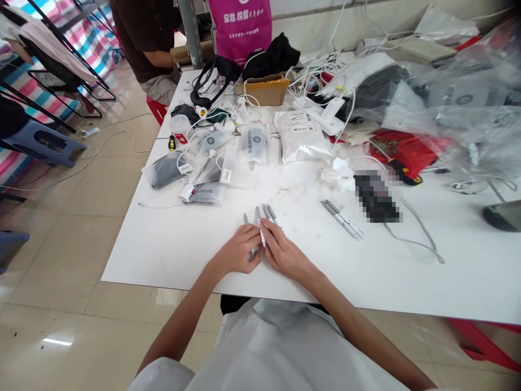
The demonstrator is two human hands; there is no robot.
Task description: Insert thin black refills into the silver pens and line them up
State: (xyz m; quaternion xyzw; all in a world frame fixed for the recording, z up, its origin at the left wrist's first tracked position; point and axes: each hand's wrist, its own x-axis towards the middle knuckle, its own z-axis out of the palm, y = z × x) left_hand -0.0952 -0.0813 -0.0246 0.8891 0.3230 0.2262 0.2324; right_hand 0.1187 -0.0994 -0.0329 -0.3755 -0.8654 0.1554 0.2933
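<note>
Both my hands are close together near the table's front edge. My left hand [240, 250] is curled around a grey-and-white pen [246, 219], whose tip shows past the fingers. Between the hands, a second white pen [262, 234] with a grey end is gripped by the fingers of my right hand [287, 254]; the left fingertips are close beside it. Just past my right knuckles, two similar pens [272, 213] lie side by side, partly hidden by that hand. Farther right, another pair of pens [342, 219] rests on the white table [163, 244].
Packaged pouches [209, 141] and a white parcel [303, 138] lie beyond my hands. Tangled cables surround a cardboard box [264, 89]. A blurred dark object [376, 196] and plastic bags [459, 103] occupy the right side. Another person [148, 43] sits at the far left corner.
</note>
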